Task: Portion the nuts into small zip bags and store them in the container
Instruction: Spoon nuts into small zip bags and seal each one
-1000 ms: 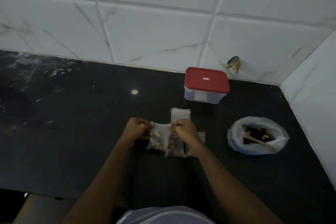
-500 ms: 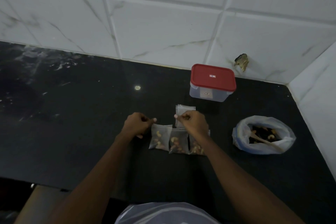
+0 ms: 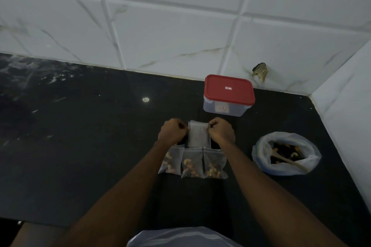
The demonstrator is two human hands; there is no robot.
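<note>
Countertop (image 3: 90,156), dark, with red-lidded container (image 3: 228,90) before white veined wall tiles (image 3: 170,36).

Both forearms (image 3: 124,192) are bare, and the torso wears a pale grey garment (image 3: 180,236) with faint stripes

A home kitchen corner: a dark stone bench (image 3: 80,146) meets white marble-look wall tiles (image 3: 170,32). By the tiles stands a red-lidded food container (image 3: 228,94), with a plastic bag of nuts (image 3: 286,153) nearby holding a wooden spoon (image 3: 289,161).
</note>
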